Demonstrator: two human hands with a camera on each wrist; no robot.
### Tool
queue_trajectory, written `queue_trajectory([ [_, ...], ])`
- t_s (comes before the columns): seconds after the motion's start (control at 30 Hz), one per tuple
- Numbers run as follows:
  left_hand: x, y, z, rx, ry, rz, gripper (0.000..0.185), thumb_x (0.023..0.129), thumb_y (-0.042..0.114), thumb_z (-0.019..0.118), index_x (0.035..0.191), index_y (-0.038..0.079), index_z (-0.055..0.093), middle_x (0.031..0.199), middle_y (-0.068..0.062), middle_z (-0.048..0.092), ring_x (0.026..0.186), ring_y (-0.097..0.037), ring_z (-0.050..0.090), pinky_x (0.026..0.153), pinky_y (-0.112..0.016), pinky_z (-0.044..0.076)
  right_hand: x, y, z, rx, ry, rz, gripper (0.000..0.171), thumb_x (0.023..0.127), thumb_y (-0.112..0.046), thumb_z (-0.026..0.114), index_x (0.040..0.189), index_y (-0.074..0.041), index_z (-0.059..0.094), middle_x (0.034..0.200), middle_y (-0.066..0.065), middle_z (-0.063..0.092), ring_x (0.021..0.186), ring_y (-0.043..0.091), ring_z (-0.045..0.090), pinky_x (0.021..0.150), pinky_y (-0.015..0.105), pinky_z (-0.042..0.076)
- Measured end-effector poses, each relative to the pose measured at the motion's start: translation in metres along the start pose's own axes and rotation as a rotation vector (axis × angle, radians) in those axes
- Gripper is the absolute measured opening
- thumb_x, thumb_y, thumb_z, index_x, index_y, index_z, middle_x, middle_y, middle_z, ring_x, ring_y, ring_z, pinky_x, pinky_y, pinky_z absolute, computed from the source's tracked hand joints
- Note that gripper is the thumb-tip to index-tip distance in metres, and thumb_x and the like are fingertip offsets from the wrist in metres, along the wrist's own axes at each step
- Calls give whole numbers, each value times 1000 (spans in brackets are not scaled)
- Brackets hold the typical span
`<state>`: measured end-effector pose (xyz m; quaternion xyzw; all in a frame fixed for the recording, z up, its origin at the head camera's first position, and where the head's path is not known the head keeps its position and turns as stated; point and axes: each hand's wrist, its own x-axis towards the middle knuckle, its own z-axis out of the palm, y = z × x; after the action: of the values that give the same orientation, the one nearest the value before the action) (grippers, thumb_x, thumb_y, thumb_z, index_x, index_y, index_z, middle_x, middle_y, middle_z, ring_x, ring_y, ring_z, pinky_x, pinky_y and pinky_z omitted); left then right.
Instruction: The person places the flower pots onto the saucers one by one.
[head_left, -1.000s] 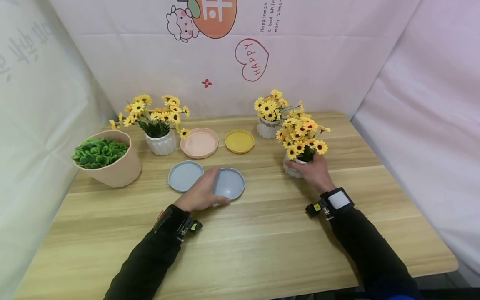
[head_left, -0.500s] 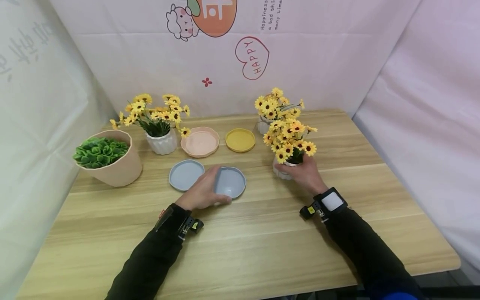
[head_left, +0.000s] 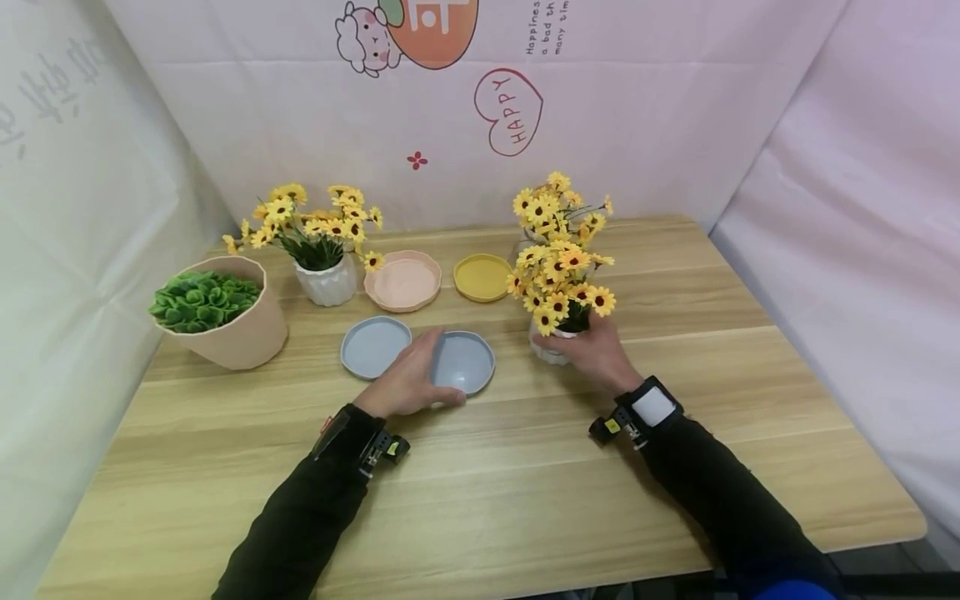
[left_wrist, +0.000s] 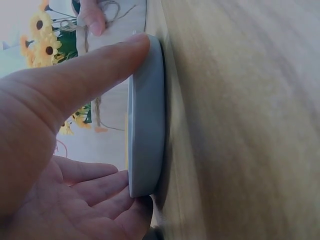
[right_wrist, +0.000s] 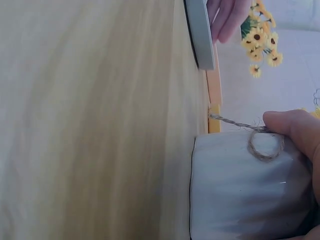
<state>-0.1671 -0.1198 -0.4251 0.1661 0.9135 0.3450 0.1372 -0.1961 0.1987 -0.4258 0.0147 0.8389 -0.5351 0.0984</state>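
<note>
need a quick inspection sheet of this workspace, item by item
surface: wooden table, flat.
job's things: flower pot with yellow blooms, on the table; grey saucer to its left.
clutter: second grey saucer, pink saucer, yellow saucer, two more flower pots, green plant pot.
hands: left hand rests on the grey saucer; right hand grips the flower pot.
cables: nothing seen; twine round the pot.
surroundings: white backdrop with prints.
</note>
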Motion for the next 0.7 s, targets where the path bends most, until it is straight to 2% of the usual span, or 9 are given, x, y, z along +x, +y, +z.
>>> queue_trajectory([
  [0.17, -1, 1, -1, -5, 2, 1, 116, 82, 33, 93, 166, -1, 21, 171, -24, 29, 158, -42, 31, 130, -58, 31, -1, -3, 7, -16, -9, -9, 108, 89, -46, 85, 164, 3, 24, 162, 25, 45, 136, 40, 60, 121, 52, 46],
  [0.23, -1, 1, -1, -9, 2, 1, 116, 82, 32, 93, 166, -1, 21, 172, -24, 29, 158, -42, 31, 130, -57, 31, -1, -5, 9, -30, -12, -17, 106, 89, -47, 85, 164, 2, 27, 162, 24, 47, 138, 39, 59, 121, 52, 45],
  [0.3, -1, 0, -1, -10, 4, 6, 116, 82, 32, 93, 166, -1, 21, 171, -25, 30, 158, -42, 32, 130, -57, 31, -2, -6, 12, -47, -13, -20, 106, 88, -48, 85, 163, 2, 29, 155, 25, 54, 133, 39, 62, 119, 52, 47],
  [0.4, -1, 0, -1, -15, 9, 16, 116, 81, 31, 93, 166, -2, 21, 170, -25, 31, 157, -42, 33, 130, -57, 32, -3, -8, 16, -77, -19, -29, 106, 88, -50, 84, 162, 4, 31, 135, 26, 69, 114, 36, 72, 115, 51, 52],
  [0.5, -1, -1, -1, -20, 14, 28, 115, 81, 31, 93, 165, -4, 22, 169, -27, 33, 157, -42, 34, 129, -57, 32, -5, -10, 18, -98, -27, -40, 105, 87, -51, 85, 160, 4, 33, 119, 26, 75, 91, 31, 76, 109, 51, 56],
  [0.6, 0, -1, 0, -28, 15, 25, 116, 81, 31, 94, 165, -3, 22, 169, -26, 32, 157, -42, 34, 129, -57, 32, -5, -10, 21, -100, -29, -69, 98, 87, -51, 85, 157, 0, 40, 131, 24, 71, 95, 27, 76, 109, 51, 56],
  [0.7, -1, -1, 0, -38, 15, 21, 116, 81, 30, 94, 165, -3, 22, 169, -26, 33, 156, -42, 35, 129, -57, 33, -5, -9, 24, -82, -39, -87, 94, 87, -49, 86, 157, -5, 41, 147, 22, 62, 110, 33, 73, 113, 52, 53],
])
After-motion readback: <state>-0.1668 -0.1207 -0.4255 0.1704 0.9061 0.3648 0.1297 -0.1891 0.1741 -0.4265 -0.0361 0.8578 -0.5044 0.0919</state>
